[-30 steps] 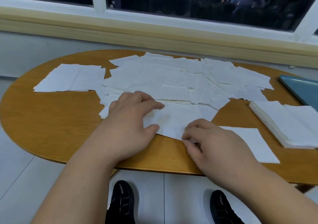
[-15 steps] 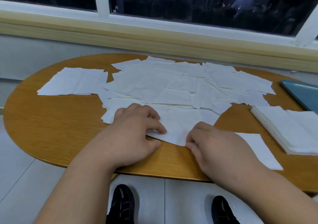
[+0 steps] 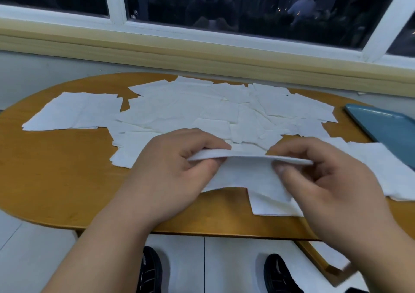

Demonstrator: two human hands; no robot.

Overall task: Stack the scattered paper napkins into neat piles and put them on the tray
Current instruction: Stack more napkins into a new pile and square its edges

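Nearest, at the bottom edge, two black shoes [image 3: 150,270] on pale floor [image 3: 29,259] tiles, just short of the near rim of an oval wooden table [image 3: 56,169]. Over that rim, two bare forearms reaching forward.

Curled, with thumb beneath and fingers on top, the left hand [image 3: 170,175], pinching the left end of a white napkin [image 3: 244,173]. Curled likewise, the right hand [image 3: 332,180], thumb and forefinger pinching the right end of the same napkin. Between the two hands, napkin raised off the wood, upper edge roughly level, the rest hanging down toward the near rim.

Under it and partly under the right hand, flat on the table, a single sheet [image 3: 269,207].

Behind the right hand, a squared pile [image 3: 381,171] of napkins lying on the table, just on the near side of a blue tray [image 3: 386,126]; touching it or not, cannot tell. Tray cut off by the right edge of the view.

Past the hands, across the middle of the table, a wide overlapping scatter [image 3: 202,115] of loose napkins, lying flat and reaching almost to the far rim. Left of the scatter, a pair [image 3: 74,112] of sheets side by side, meeting its edge.

Beyond the table, a grey wall, then a pale wooden sill [image 3: 202,52], then a white-framed window [image 3: 116,0] with dark glass and dim reflections
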